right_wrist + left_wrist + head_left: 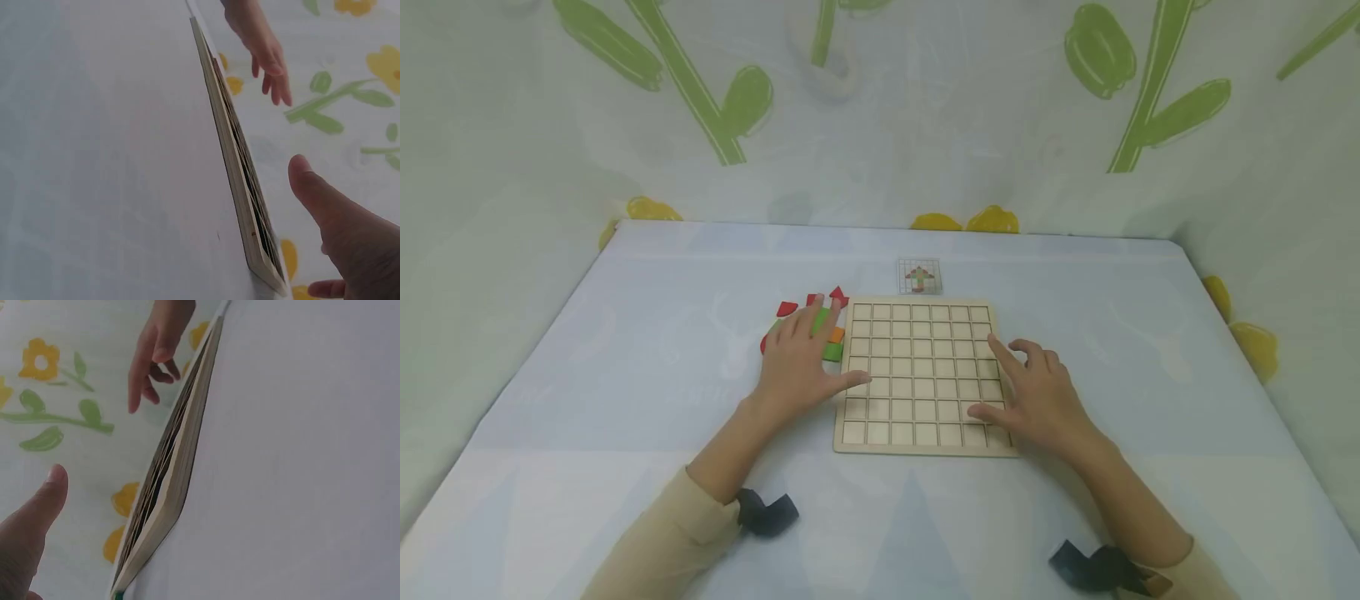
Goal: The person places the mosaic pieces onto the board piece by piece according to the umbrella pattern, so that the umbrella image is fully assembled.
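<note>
A square wooden grid board (925, 377) lies on the table with bare cells. My left hand (796, 354) spreads its fingers over a group of coloured wooden pieces left of the board, its thumb reaching over the board's left edge. Partly covered by that hand are a green piece (832, 352), an orange piece (836, 335) and several red pieces (787, 308). At the board's right side my right hand (1039, 398) hovers, thumb and index finger apart over the edge cells, holding nothing. In the left wrist view, the left thumb (39, 509) stands apart from the board.
Behind the board lies a small card (919, 276) with a gridded picture in green and red. The white table (625, 350) ends at a back edge against a cloth wall (917, 125) printed with plants. Dark straps (767, 512) sit at both wrists.
</note>
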`<state>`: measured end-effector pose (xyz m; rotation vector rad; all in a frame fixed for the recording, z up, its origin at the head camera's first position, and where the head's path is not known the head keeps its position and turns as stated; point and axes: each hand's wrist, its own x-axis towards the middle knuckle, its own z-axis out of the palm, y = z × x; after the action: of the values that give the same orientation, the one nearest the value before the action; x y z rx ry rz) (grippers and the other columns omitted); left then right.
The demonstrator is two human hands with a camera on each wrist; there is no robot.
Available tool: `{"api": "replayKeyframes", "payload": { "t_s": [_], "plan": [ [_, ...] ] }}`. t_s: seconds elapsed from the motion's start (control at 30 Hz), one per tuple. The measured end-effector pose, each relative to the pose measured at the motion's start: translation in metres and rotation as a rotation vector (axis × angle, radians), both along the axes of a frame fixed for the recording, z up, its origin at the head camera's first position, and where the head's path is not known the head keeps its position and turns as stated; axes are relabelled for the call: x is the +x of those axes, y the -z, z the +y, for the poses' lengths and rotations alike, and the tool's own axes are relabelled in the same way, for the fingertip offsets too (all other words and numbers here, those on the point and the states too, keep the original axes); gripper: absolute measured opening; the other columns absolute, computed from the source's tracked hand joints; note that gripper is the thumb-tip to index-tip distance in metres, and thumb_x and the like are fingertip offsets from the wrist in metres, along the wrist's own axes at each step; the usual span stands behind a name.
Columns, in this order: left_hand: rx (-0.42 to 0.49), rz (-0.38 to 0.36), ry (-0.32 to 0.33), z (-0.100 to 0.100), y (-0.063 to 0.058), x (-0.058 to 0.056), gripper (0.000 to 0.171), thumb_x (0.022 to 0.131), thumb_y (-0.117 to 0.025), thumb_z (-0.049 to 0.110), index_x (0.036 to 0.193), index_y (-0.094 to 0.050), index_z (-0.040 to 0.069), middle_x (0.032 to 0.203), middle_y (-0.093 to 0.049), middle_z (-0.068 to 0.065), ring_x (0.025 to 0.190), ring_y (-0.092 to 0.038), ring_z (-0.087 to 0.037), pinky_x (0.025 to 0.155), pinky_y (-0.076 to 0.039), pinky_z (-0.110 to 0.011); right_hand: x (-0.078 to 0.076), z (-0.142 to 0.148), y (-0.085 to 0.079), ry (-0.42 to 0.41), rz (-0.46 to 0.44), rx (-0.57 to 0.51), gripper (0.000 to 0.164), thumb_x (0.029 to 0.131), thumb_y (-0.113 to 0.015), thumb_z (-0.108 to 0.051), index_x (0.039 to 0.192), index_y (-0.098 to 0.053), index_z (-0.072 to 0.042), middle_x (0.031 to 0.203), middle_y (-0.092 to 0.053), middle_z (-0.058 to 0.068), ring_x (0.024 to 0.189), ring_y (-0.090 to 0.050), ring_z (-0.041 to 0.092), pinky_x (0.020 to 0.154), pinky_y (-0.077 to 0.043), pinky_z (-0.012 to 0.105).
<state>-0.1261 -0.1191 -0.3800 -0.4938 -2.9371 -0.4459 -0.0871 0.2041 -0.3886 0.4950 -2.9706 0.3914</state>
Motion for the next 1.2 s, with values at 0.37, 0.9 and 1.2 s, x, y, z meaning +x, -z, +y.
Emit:
{"api": "replayKeyframes", "payload": {
  "t_s": [0.37, 0.9, 1.2],
  "plan": [
    [0.100, -0.087, -0.017, -0.003, 0.004, -0.020, 0.102, 0.073, -0.065, 0.067, 0.150, -0.025, 0.015, 0.150, -0.027, -0.013, 0.134, -0.028, -0.038, 0.102, -0.023, -0.059, -0.010, 0.014, 0.007, -0.009, -0.049, -0.016, 0.093, 0.073, -0.070, -0.059, 0.145, -0.037, -0.009, 0.125, -0.045, 0.023, 0.109, -0.040, 0.045, 0.093, -0.031, 0.056],
    [0.139, -0.109, -0.050, -0.010, 0.020, -0.050, 0.095, 0.075, -0.064, 0.064, 0.150, -0.027, 0.018, 0.148, -0.030, -0.015, 0.132, -0.028, -0.036, 0.103, -0.023, -0.055, -0.017, 0.032, 0.020, -0.030, -0.124, -0.064, 0.084, 0.073, -0.073, -0.055, 0.140, -0.046, -0.013, 0.126, -0.045, 0.015, 0.111, -0.038, 0.037, 0.088, -0.035, 0.054],
    [0.174, -0.108, -0.091, -0.014, 0.026, -0.067, 0.094, 0.077, -0.063, 0.064, 0.150, -0.027, 0.017, 0.147, -0.032, -0.014, 0.131, -0.029, -0.035, 0.102, -0.025, -0.052, -0.023, 0.045, 0.029, -0.129, -0.020, -0.124, 0.079, 0.069, -0.077, -0.049, 0.135, -0.053, -0.013, 0.122, -0.047, 0.014, 0.107, -0.040, 0.037, 0.086, -0.032, 0.052]
  ]
}}
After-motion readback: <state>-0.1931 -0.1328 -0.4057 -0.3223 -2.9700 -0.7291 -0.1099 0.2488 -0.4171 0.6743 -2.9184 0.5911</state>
